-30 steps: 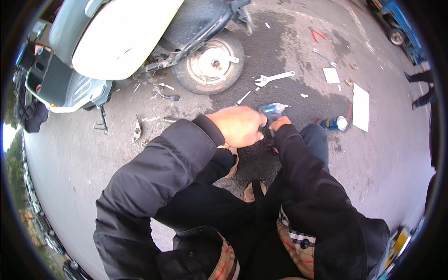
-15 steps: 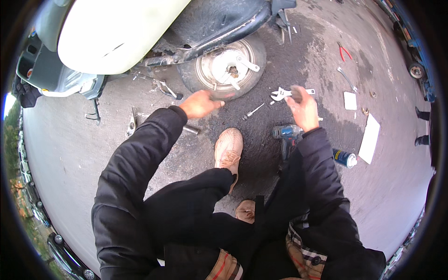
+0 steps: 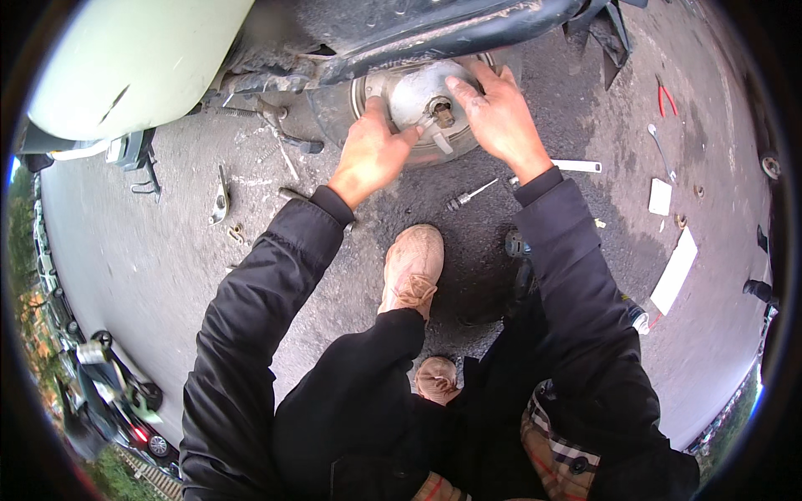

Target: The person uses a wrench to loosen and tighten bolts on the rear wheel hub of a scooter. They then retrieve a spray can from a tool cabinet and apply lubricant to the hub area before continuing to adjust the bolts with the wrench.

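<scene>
A dusty scooter wheel (image 3: 409, 96) with a pale hub and a rusty centre lies under the dark lower edge of the scooter body (image 3: 434, 42). Both hands grip it from opposite sides. My left hand (image 3: 372, 154) has its fingers on the near left of the hub and its thumb by the centre. On the right, my right hand (image 3: 499, 117) curls its fingers over the rim, thumb against the hub. Beneath my right wrist, an adjustable wrench (image 3: 578, 166) shows mostly its handle. A thin shafted tool (image 3: 472, 194) rests on the ground between my forearms.
A drill (image 3: 518, 243) and a spray can (image 3: 637, 316) are partly hidden by my right arm. Red-handled pliers (image 3: 666, 101), a spanner (image 3: 661, 153) and a white sheet (image 3: 674, 271) lie at right. Metal parts (image 3: 220, 196) lie at left. A stand leg (image 3: 288, 142) is near the wheel.
Both hands have moved forward onto the wheel and taken hold of it; before, they were over the ground in front of it. The view has shifted, with the wheel now nearer the top edge.
</scene>
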Action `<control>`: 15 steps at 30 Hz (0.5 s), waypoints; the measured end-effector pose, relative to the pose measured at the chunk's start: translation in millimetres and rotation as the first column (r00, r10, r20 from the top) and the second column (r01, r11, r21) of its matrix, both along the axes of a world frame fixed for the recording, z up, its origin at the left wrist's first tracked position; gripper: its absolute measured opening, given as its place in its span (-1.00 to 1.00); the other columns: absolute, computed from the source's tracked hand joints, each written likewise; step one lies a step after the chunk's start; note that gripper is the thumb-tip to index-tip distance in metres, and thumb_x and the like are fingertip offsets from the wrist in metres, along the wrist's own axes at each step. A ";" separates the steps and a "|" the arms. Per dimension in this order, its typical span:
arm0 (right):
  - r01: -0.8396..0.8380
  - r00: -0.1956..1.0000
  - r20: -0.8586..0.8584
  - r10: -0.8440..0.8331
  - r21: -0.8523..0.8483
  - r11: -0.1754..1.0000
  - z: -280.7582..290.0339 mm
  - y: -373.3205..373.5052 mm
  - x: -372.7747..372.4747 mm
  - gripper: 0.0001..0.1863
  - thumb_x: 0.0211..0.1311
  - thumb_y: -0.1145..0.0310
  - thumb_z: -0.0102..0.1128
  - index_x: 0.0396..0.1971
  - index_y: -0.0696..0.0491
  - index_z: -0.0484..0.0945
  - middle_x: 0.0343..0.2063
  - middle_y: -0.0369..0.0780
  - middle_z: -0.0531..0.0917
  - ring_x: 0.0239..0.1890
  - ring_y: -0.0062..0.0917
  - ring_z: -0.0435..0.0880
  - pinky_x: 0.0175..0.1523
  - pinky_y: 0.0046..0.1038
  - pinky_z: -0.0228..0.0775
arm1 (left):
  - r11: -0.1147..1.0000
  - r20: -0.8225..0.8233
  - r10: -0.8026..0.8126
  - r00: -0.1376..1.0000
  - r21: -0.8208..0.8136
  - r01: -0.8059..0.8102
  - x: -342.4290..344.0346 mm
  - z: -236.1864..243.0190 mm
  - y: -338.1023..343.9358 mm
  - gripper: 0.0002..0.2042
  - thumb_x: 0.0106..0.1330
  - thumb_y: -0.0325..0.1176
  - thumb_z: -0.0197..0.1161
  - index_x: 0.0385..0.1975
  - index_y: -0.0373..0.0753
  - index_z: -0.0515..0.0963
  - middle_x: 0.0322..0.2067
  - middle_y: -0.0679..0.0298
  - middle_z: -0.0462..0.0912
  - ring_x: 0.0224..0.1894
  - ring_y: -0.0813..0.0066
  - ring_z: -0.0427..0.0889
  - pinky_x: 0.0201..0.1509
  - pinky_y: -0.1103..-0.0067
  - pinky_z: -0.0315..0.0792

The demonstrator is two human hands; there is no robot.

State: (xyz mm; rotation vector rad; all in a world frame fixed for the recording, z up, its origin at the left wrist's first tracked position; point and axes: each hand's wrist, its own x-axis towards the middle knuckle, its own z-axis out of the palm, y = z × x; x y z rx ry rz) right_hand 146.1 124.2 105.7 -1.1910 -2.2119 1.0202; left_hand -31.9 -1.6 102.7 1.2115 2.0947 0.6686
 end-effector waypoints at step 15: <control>0.003 0.977 -0.212 -0.028 -0.118 0.993 -16.6 -2.5 8.6 -0.52 0.46 0.36 0.32 0.30 0.20 0.55 -0.03 0.00 0.78 0.03 -0.32 0.75 0.19 -0.35 0.53 | 0.996 0.061 -0.059 0.996 0.074 0.055 -14.3 4.0 -2.7 -0.66 0.38 -0.30 0.44 -0.15 -0.40 0.43 -0.37 -0.11 0.77 -0.28 0.10 0.81 -0.18 0.33 0.59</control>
